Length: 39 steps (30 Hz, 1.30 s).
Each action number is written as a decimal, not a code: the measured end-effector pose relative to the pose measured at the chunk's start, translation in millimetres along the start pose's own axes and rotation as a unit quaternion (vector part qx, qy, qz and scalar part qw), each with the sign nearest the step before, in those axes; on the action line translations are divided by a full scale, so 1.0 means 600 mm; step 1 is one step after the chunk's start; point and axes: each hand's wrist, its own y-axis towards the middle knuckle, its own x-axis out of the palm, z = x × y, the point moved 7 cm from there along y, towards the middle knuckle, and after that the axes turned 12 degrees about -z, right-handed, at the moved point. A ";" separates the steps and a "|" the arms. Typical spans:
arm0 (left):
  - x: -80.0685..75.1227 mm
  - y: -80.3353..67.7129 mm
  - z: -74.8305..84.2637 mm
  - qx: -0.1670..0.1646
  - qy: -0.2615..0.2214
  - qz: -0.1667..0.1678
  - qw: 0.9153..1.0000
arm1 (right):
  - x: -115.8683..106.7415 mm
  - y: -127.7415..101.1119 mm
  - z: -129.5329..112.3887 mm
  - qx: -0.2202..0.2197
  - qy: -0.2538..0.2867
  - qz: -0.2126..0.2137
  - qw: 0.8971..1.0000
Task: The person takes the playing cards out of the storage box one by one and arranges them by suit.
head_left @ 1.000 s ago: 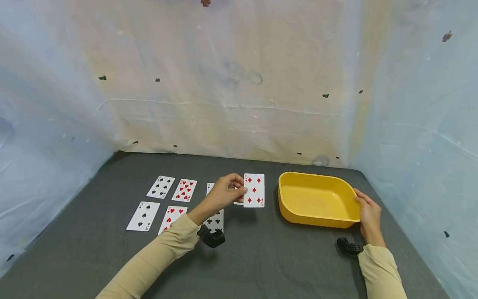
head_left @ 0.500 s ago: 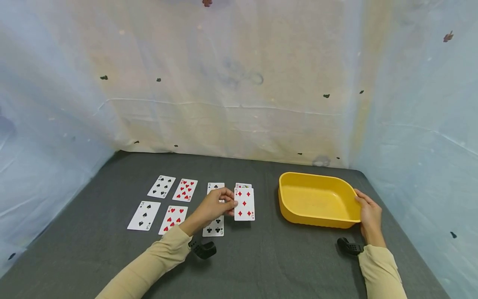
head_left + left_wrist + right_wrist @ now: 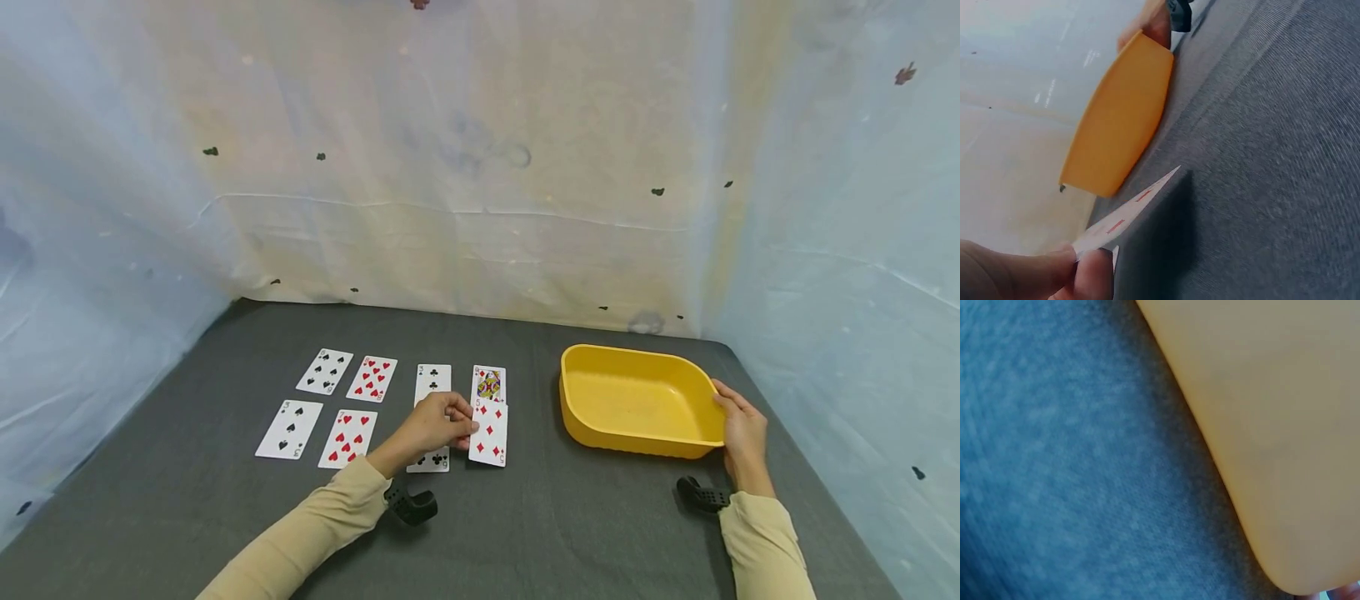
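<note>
Left hand [image 3: 435, 421] pinches the five of diamonds [image 3: 489, 432] by its left edge, thumb & fingers closed on it; card sits low over the desk [image 3: 525, 517], just left of the yellow tub [image 3: 637, 400] and directly in front of the queen card [image 3: 488, 384]. Right hand [image 3: 742, 437] rests on the tub's right rim, fingers curled over the edge. Other cards lie further left of the tub in 2 rows: five of spades [image 3: 289, 429], seven of hearts [image 3: 348, 437], nine of hearts [image 3: 371, 379].
</note>
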 end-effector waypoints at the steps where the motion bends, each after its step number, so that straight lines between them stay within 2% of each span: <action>1: 0.000 0.000 -0.001 -0.002 0.009 0.003 1.000 | 0.000 0.000 0.000 0.000 0.000 -0.001 1.000; 8: -0.004 0.003 -0.009 -0.015 0.076 0.023 0.997 | 0.001 0.000 0.001 0.002 -0.005 -0.002 1.000; 14: 0.001 0.006 -0.014 -0.016 0.097 0.019 0.995 | 0.000 0.002 0.001 0.002 -0.005 0.000 1.000; 26: 0.003 0.013 -0.015 -0.036 0.134 0.035 0.990 | -0.004 0.002 0.003 -0.002 0.006 0.002 1.000; 32: 0.001 0.013 -0.015 -0.038 0.135 0.029 0.990 | -0.004 0.004 0.002 0.000 0.000 0.000 1.000; 37: -0.013 0.004 -0.012 -0.041 0.110 0.025 0.993 | -0.001 0.005 0.001 0.007 -0.002 -0.009 1.000; 39: -0.020 0.000 -0.010 -0.041 0.100 0.027 0.994 | 0.000 0.005 0.000 0.008 -0.019 -0.012 1.000</action>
